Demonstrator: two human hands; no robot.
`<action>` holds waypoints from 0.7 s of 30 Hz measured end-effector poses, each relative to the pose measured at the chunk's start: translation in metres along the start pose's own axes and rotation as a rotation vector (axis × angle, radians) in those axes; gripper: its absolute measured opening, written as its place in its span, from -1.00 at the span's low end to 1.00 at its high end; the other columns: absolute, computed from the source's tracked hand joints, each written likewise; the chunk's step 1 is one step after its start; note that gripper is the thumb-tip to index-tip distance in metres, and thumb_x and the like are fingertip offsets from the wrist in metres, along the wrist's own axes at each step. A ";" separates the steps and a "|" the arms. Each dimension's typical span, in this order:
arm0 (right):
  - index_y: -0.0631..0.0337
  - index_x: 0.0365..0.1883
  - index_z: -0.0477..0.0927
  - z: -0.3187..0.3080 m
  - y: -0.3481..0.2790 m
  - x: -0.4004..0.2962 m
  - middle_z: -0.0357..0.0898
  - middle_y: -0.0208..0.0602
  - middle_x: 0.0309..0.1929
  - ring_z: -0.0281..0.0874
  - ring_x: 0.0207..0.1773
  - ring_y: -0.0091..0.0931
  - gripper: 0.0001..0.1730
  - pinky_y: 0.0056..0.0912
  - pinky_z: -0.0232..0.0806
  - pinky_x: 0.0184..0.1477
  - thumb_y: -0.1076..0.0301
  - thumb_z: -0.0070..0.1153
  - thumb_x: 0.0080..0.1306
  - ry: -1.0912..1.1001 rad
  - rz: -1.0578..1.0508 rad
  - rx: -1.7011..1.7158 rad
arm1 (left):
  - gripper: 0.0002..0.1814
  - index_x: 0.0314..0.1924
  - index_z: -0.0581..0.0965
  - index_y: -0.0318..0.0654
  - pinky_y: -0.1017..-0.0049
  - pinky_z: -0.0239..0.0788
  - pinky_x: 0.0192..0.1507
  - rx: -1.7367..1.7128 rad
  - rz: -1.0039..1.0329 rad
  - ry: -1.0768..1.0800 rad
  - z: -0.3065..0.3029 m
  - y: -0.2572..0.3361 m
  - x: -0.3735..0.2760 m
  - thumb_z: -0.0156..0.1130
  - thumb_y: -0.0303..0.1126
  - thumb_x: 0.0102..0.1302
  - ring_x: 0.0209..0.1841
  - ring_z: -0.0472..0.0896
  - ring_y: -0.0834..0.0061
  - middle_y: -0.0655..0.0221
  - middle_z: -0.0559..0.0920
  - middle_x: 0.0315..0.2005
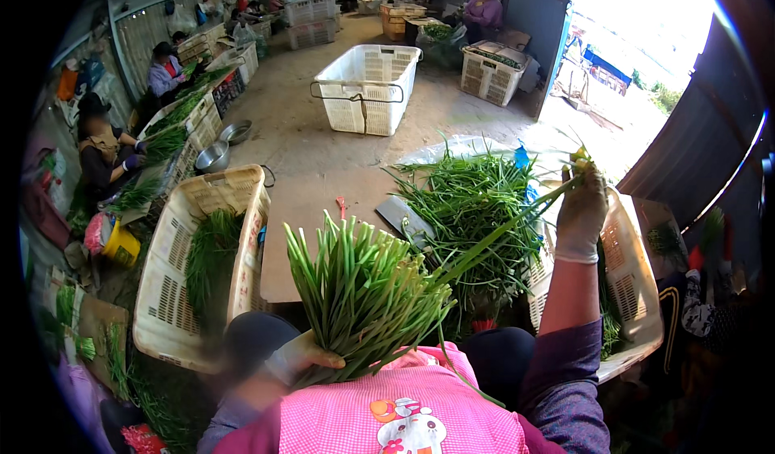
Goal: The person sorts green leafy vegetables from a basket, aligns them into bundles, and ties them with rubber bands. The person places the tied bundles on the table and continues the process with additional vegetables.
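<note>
A thick bunch of green stalks, like garlic chives [363,284], stands over my lap with its pale cut ends upward. My gloved left hand [309,352] is closed around its lower part. Raised at the right, my gloved right hand [582,218] pinches a few long strands [508,236], which slant down to the bunch's right side. Before me, a loose heap of green stalks [478,194] lies on a cardboard-covered surface [303,197]. A wide flat metal blade [405,218] rests against the heap's left side, its handle hidden. A small red object [341,206] lies behind the bunch.
A plastic crate [175,254] with greens is at my left, another crate [633,278] at my right. Ahead on the floor stands a white crate [363,110] with a wire handle. Metal bowls [213,156] lie near seated co-workers [106,151] along the left wall.
</note>
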State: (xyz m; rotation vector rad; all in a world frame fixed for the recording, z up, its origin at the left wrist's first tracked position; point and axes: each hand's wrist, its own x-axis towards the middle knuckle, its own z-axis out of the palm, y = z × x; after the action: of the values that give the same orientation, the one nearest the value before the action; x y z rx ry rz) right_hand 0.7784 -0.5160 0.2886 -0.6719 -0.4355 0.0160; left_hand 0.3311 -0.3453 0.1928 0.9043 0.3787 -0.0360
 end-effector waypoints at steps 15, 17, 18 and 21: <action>0.25 0.11 0.57 0.009 0.028 -0.068 0.62 -0.35 -0.49 0.46 -0.55 -0.63 -0.66 -0.63 0.34 -0.46 0.31 -0.03 0.46 -0.513 0.565 -0.514 | -0.13 0.42 0.23 -0.32 0.19 0.38 0.30 -0.103 0.220 0.043 -0.031 -0.017 -0.038 0.34 -0.73 0.09 0.27 0.49 0.19 0.12 0.45 0.28; 0.25 0.09 0.59 0.013 0.034 -0.100 0.60 -0.40 -0.47 0.39 -0.56 -0.67 -0.65 -0.67 0.28 -0.49 0.24 -0.01 0.47 -0.563 0.698 -0.499 | -0.14 0.42 0.23 -0.32 0.21 0.38 0.30 -0.134 0.178 0.022 -0.024 -0.012 -0.037 0.33 -0.73 0.10 0.26 0.49 0.20 0.13 0.45 0.28; 0.26 0.07 0.60 0.021 0.035 -0.118 0.61 -0.44 -0.43 0.37 -0.55 -0.69 -0.64 -0.68 0.26 -0.49 0.20 0.02 0.48 -0.583 0.772 -0.535 | -0.15 0.42 0.24 -0.33 0.22 0.38 0.30 -0.147 0.157 0.014 -0.020 -0.010 -0.038 0.32 -0.73 0.11 0.26 0.49 0.20 0.14 0.46 0.28; 0.24 0.01 0.64 0.041 0.047 -0.159 0.62 -0.58 -0.29 0.33 -0.50 -0.76 -0.68 -0.71 0.27 -0.42 0.19 0.08 0.50 -0.625 0.778 -0.589 | -0.14 0.41 0.26 -0.33 0.29 0.33 0.34 -0.056 0.114 0.040 -0.029 -0.013 -0.039 0.30 -0.75 0.06 0.28 0.47 0.25 0.15 0.46 0.28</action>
State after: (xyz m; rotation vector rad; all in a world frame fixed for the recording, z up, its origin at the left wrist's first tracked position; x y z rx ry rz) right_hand 0.6233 -0.4791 0.2278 -1.3961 -0.7639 0.8821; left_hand 0.2834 -0.3360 0.1800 0.8712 0.3627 0.0971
